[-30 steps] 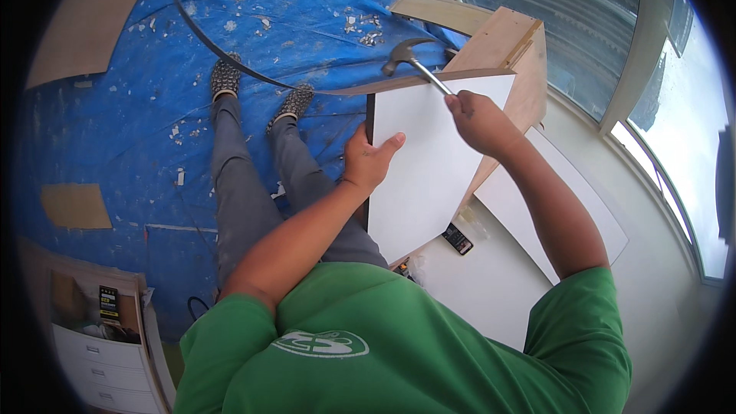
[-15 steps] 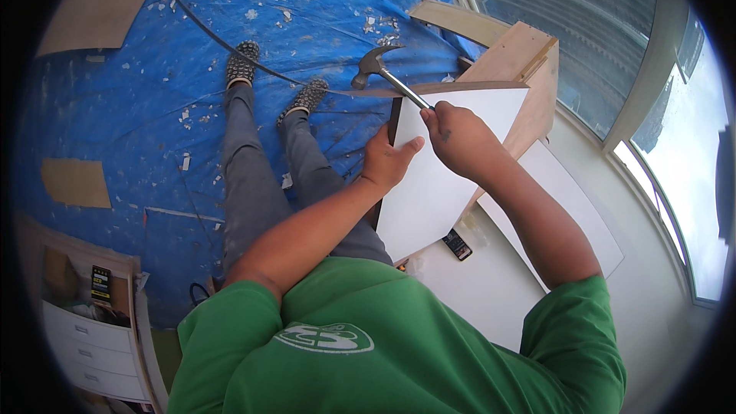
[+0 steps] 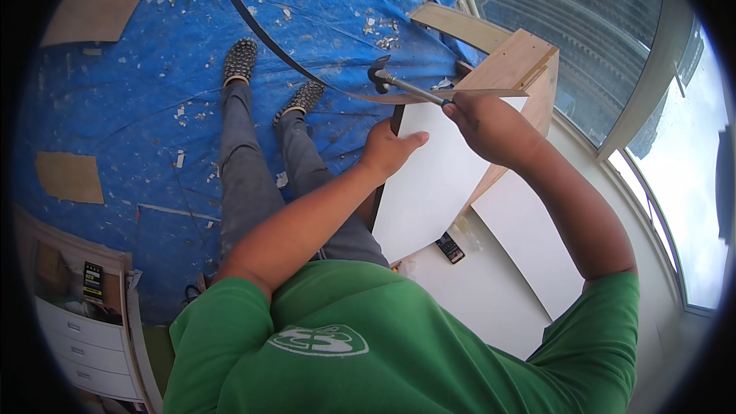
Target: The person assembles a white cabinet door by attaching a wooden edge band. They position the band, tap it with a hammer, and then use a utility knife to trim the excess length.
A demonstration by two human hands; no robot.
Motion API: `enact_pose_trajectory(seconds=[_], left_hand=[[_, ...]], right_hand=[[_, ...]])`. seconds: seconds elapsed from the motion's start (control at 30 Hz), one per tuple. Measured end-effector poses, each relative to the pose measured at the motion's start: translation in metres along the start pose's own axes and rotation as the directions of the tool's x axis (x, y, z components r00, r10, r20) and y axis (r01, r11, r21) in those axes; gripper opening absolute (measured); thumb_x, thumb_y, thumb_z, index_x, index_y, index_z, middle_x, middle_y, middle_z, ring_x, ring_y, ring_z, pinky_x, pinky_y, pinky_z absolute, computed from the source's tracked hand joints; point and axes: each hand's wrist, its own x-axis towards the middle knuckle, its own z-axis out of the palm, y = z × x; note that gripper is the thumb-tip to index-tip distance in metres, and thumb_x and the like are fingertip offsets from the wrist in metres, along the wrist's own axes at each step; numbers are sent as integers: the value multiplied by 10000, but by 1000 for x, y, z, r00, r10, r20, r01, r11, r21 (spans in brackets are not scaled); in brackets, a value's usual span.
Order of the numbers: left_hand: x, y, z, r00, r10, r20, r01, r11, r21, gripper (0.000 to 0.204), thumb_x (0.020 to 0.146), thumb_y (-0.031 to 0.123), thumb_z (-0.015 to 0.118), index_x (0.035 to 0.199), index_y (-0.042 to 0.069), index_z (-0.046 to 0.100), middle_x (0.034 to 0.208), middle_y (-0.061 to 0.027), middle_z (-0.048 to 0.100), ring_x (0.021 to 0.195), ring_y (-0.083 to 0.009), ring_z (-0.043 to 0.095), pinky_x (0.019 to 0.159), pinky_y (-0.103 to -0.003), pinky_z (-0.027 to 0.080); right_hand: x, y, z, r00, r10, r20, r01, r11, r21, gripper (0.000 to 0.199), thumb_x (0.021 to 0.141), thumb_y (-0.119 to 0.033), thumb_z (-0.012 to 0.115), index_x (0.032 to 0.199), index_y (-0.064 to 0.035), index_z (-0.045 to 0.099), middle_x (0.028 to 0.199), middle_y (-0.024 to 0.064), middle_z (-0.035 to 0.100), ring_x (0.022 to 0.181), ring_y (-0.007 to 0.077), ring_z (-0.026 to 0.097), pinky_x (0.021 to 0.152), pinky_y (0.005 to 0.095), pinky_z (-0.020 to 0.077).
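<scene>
Here, one hammer (image 3: 402,86) clenched in right hand (image 3: 491,126), head above blue tarp (image 3: 138,107); left hand (image 3: 389,149) flat, fingers spread, on one white panel (image 3: 437,184) near its top edge.

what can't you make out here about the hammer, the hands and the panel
- Head view: the hammer grip is hidden inside the right hand.
- The panel's lower edge is behind the left hand's forearm and the green shirt.
- What the hammer head is aimed at, nail or pin, is too small to see.
- The small dark thing on the white board is too small to identify.
</scene>
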Motion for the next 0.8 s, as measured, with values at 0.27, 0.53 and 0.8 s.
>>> enact_pose_trajectory(seconds=[0.27, 0.53, 0.8], left_hand=[[-2, -7, 1, 998, 63, -30, -62, 998, 21, 303, 858, 154, 759, 1103, -7, 685, 983, -96, 735, 868, -169, 696, 781, -306, 548], [-7, -13, 3, 986, 149, -74, -142, 985, 96, 283, 849, 150, 759, 1081, -1, 699, 990, -108, 748, 887, -183, 708, 800, -320, 546], [-8, -5, -1, 990, 124, -68, -110, 977, 182, 288, 840, 174, 765, 1068, 9, 700, 949, -118, 745, 871, -213, 714, 794, -342, 549]], right_hand=[[0, 1, 14, 998, 65, 7, -64, 992, -113, 319, 1030, -266, 500, 954, 3, 652, 877, 211, 695, 851, 383, 682, 774, 483, 536], [14, 51, 6, 982, 188, 5, -185, 969, -162, 339, 1033, -256, 498, 938, 22, 668, 899, 246, 684, 853, 408, 666, 786, 486, 513], [3, -19, 1, 992, 1, 124, 12, 994, -104, 307, 1010, -235, 497, 952, 6, 678, 959, 219, 697, 912, 392, 677, 813, 484, 536]])
